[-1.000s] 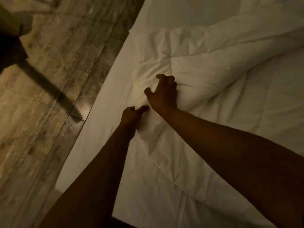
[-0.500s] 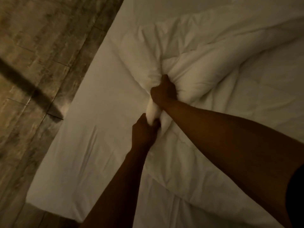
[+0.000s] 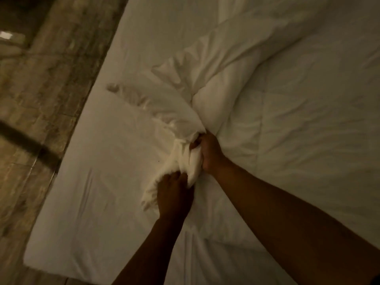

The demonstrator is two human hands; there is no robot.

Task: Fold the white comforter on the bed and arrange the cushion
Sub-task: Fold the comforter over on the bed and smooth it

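The white comforter (image 3: 298, 112) lies rumpled across the right and middle of the bed, with a thick fold running up to the top right. Its near corner is bunched into a twisted rope of fabric between my hands. My right hand (image 3: 209, 153) is shut around the upper part of that bunch. Just below it, my left hand (image 3: 174, 194) is shut on the lower end. A blurred flap of the comforter sticks out to the upper left of my hands. No cushion is in view.
The bed's white sheet (image 3: 98, 182) shows bare on the left, down to the mattress corner at the lower left. Beyond the bed's left edge is a wood-patterned floor (image 3: 41, 99) with a dark shadow band across it.
Both hands closed on the comforter's corner and pulled it toward me and to the right, off the bed's left side. More bare sheet now shows on the left.
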